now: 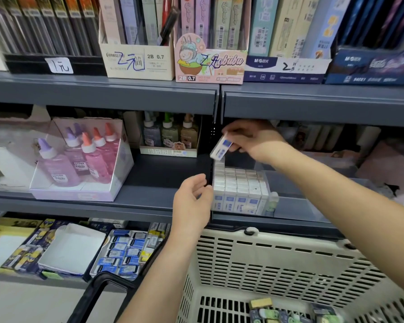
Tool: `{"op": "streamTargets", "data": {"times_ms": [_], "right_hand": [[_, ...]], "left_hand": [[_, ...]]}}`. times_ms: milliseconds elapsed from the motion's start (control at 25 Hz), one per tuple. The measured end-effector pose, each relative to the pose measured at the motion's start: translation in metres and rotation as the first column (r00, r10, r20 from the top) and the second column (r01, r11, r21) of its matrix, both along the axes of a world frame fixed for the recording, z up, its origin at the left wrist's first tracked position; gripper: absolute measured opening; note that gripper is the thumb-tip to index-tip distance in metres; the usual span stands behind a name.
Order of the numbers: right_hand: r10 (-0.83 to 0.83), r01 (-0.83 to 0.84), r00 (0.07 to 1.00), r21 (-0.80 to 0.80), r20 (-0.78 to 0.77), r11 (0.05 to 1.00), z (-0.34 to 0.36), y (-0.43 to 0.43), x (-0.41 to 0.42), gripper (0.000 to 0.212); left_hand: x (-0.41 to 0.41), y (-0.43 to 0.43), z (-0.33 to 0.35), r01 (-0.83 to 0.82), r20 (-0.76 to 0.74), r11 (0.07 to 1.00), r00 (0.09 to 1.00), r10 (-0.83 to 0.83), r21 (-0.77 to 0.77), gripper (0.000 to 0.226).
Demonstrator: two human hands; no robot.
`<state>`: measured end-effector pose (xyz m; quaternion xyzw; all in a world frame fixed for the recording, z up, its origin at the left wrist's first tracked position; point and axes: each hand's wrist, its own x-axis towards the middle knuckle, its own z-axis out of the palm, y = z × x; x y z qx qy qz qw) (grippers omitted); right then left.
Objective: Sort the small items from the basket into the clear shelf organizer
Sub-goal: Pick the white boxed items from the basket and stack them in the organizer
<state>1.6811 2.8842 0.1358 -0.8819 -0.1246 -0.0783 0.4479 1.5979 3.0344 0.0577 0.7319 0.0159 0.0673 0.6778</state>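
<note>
One eraser [221, 148] is pinched between the thumb and fingers [237, 132] of your right hand [254, 141]. You hold it tilted just above the back left of the clear organizer [289, 187], likely so it can drop upright into the packed block. Your left hand [191, 201] hovers at the organizer's front left corner, fingers loosely curled and holding nothing (whether it touches the wall I cannot tell), probably to steady it. Four blue-labelled erasers [236, 202] face you in the front row, and roughly six rows run back. One small pale green thing [272, 202] stands beside the block. In the basket [278, 238] below, about six small items [289, 311] show, some cut off by the edge.
</note>
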Motion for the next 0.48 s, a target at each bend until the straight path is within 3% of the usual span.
{"op": "streamTargets", "data": {"times_ms": [80,200,280,480], "right_hand": [[-0.145,0.146,0.988,-0.027,0.054,0.989,-0.004,-0.011,0.021,0.014],[-0.200,0.232,0.969,-0.258,0.145,0.938,-0.019,-0.015,0.042,0.023],[-0.161,0.207,0.974,-0.325,0.162,0.923,-0.028,-0.012,0.049,0.024],[-0.079,0.074,0.997,-0.364,0.001,0.928,-0.048,-0.002,0.054,0.020]], "left_hand": [[0.000,-0.001,-0.002,0.046,-0.018,0.996,0.999,-0.044,0.071,0.037],[-0.001,-0.001,-0.001,0.071,-0.041,0.992,0.997,-0.066,0.105,0.036],[-0.002,-0.001,0.000,0.065,-0.061,0.994,0.996,-0.060,0.090,0.033],[-0.005,0.000,0.002,0.064,-0.063,0.993,0.996,-0.058,0.100,0.030]]}}
